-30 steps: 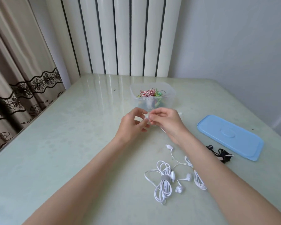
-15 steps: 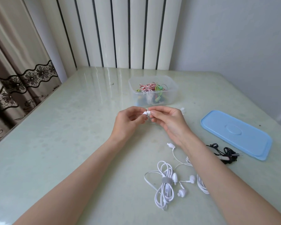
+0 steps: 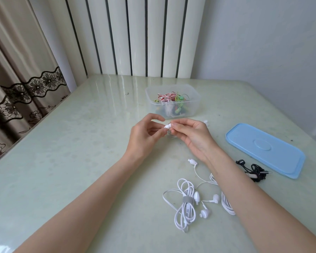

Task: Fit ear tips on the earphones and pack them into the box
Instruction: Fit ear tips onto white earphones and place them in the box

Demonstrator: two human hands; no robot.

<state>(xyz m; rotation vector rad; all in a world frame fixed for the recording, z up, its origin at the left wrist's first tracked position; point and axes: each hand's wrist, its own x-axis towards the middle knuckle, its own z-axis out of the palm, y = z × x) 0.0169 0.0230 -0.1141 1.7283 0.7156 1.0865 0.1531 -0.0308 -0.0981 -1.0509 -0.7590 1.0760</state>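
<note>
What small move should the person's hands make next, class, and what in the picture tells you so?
Probably press the white ear tip fully home on its earbud. The right hand pinches the piece at its fingertips, and the left hand meets it there, above the table. The clear box stands open behind, so packing likely follows.

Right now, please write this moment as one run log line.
step: fitting ear tip | left hand: pinches ear tip | right hand: holds earbud | box: open | lid: on table

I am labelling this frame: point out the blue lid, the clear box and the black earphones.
blue lid (image 3: 263, 148): head view, its flat top.
clear box (image 3: 192, 106): head view, its front wall.
black earphones (image 3: 255, 170): head view, the tangled cable.
</note>
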